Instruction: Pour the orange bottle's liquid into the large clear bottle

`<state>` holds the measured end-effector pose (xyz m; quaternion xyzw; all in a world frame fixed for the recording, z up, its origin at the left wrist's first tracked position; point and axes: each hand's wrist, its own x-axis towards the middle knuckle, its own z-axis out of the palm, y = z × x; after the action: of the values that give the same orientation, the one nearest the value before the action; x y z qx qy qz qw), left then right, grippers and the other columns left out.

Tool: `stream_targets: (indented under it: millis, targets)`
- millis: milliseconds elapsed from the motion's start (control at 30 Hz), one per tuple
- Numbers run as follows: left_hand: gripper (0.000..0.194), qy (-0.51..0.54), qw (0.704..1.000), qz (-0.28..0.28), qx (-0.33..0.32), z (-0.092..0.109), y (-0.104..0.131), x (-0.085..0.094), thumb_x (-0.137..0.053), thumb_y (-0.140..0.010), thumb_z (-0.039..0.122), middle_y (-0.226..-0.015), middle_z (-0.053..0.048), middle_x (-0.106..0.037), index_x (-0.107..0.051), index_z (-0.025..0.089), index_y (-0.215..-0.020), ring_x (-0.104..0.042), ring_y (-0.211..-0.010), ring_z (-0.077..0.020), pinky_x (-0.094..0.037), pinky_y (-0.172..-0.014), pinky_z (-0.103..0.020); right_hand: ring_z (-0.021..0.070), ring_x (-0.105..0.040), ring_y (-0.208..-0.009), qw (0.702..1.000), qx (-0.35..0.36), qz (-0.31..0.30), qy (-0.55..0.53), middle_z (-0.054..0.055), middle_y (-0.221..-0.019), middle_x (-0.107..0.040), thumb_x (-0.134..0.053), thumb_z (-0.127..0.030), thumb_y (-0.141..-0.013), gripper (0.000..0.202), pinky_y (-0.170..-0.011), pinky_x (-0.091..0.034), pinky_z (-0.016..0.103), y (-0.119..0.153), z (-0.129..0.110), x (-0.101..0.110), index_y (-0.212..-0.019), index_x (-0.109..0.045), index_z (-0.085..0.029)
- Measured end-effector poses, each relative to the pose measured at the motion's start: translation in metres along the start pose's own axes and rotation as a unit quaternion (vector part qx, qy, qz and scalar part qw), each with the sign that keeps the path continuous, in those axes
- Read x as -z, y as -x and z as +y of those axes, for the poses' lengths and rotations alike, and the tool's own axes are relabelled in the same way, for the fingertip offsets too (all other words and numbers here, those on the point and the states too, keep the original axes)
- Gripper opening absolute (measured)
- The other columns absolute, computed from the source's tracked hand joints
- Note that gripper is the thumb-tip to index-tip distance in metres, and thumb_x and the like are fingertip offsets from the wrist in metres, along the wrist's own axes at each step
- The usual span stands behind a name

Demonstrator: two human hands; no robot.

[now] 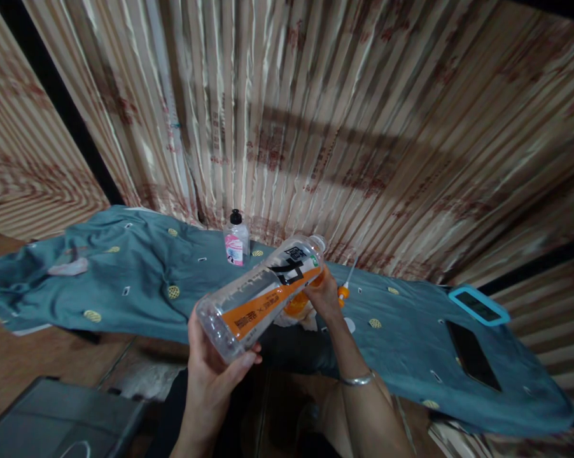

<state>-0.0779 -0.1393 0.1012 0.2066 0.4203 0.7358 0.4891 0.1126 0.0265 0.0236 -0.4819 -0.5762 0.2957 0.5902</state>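
A large clear plastic bottle with an orange, white and black label is held tilted, its neck up to the right. My left hand wraps round its base from below. Near the neck, my right hand grips the bottle's upper end, its fingers partly hidden behind it. Under the bottle, an orange item rests beside a whitish cloth. Just right of my right hand is an orange nozzle with a thin pale tube. No cap shows on the bottle's neck.
A clear bottle with a black cap and pink label stands at the back of the cloth-covered table. At the right lie a blue-framed device and a dark phone. Draped sheeting hangs behind. A grey box is at lower left.
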Motion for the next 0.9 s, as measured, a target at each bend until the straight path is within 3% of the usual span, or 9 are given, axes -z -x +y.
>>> stream_targets:
  millis: [200, 333, 533, 700, 900]
  targets:
    - [0.124, -0.004, 1.0, 0.002, 0.004, 0.0009, 0.0018, -0.0005, -0.104, -0.049, 0.037, -0.111, -0.011, -0.07, -0.04, 0.018, -0.154, -0.067, -0.062, -0.0171, -0.06, -0.053, -0.026, 0.0278, -0.077, -0.098, 1.0, 0.015, -0.01, -0.004, 0.004, -0.107, -0.082, -0.09, -0.033, -0.064, 0.061, -0.094, -0.063, 0.046, -0.0006, -0.0012, 0.0022, -0.121, -0.07, -0.024]
    - [0.118, -0.015, 1.0, 0.0, 0.007, 0.0003, 0.0021, 0.0013, -0.104, -0.051, 0.038, -0.114, -0.01, -0.069, -0.042, 0.021, -0.151, -0.067, -0.064, -0.0166, -0.061, -0.055, -0.027, 0.0276, -0.077, -0.096, 0.999, 0.029, -0.029, -0.007, 0.004, -0.106, -0.082, -0.09, -0.034, -0.067, 0.057, -0.09, -0.064, 0.045, -0.0013, -0.002, 0.0046, -0.12, -0.069, -0.024]
    - [0.116, -0.006, 1.0, -0.002, 0.01, 0.0001, 0.001, 0.0021, -0.105, -0.049, 0.038, -0.111, -0.008, -0.07, -0.044, 0.022, -0.147, -0.067, -0.063, -0.0166, -0.061, -0.054, -0.026, 0.03, -0.075, -0.103, 0.999, 0.018, -0.022, 0.024, 0.005, -0.11, -0.08, -0.093, -0.032, -0.063, 0.065, -0.1, -0.061, 0.05, -0.0014, -0.0016, 0.007, -0.123, -0.069, -0.025]
    - [0.11, -0.004, 1.0, -0.006, 0.002, -0.0002, 0.0008, 0.0028, -0.105, -0.05, 0.039, -0.111, -0.008, -0.07, -0.046, 0.023, -0.142, -0.068, -0.063, -0.0164, -0.06, -0.054, -0.025, 0.0289, -0.076, -0.104, 0.999, 0.024, -0.039, -0.013, 0.006, -0.114, -0.08, -0.093, -0.037, -0.066, 0.064, -0.099, -0.062, 0.048, -0.0004, -0.003, 0.0058, -0.123, -0.068, -0.025]
    - [0.121, -0.031, 0.999, 0.0, 0.022, 0.0022, 0.0008, 0.005, -0.105, -0.047, 0.041, -0.116, -0.01, -0.068, -0.042, 0.023, -0.149, -0.069, -0.064, -0.0183, -0.061, -0.056, -0.029, 0.0302, -0.075, -0.111, 0.999, 0.028, -0.033, -0.003, 0.006, -0.12, -0.079, -0.095, -0.037, -0.064, 0.068, -0.107, -0.058, 0.052, -0.0002, 0.0013, 0.0068, -0.126, -0.069, -0.026]
